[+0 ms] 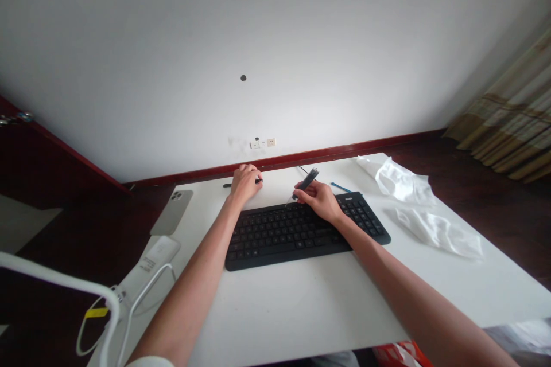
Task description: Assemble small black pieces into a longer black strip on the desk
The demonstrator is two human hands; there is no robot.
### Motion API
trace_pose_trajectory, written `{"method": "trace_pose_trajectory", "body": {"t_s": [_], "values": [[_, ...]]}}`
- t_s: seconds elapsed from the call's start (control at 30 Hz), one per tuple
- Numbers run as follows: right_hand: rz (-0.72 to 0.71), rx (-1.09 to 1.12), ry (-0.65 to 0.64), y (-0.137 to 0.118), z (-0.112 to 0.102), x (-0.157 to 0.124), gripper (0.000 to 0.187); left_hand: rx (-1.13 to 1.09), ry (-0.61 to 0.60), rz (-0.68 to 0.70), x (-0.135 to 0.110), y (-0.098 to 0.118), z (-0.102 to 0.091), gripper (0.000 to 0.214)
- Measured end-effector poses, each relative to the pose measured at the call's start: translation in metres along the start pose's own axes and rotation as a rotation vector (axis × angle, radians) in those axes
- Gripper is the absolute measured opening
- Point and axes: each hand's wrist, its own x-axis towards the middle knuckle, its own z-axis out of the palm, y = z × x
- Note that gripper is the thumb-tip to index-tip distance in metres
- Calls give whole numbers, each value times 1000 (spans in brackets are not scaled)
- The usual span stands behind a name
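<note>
A black keyboard (301, 232) lies across the middle of the white table (301, 304). My left hand (244, 182) rests just beyond the keyboard's far left corner, fingers curled round a thin black pen-like stick (227, 185) that lies on the table. My right hand (319, 199) hovers over the keyboard's upper middle, closed on a dark grey tool (306, 181) whose thin tip points down towards the keys.
A phone (173, 212) lies face down at the table's left edge, with a white power bank (148, 266) and white cable (129, 309) nearer. Crumpled white plastic bags (404, 182) (439, 230) sit at the right. A thin blue stick (342, 187) lies behind the keyboard.
</note>
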Motion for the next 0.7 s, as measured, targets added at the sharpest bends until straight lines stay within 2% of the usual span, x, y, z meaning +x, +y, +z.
{"method": "trace_pose_trajectory", "body": {"t_s": [0.5,0.7], "values": [[1,-22,3,-1,0,-1,38,-5,-21,-10,0,1,-2,10],[10,-3,11,-1,0,-1,40,-2,0,-18,-4,5,-4,19]]}}
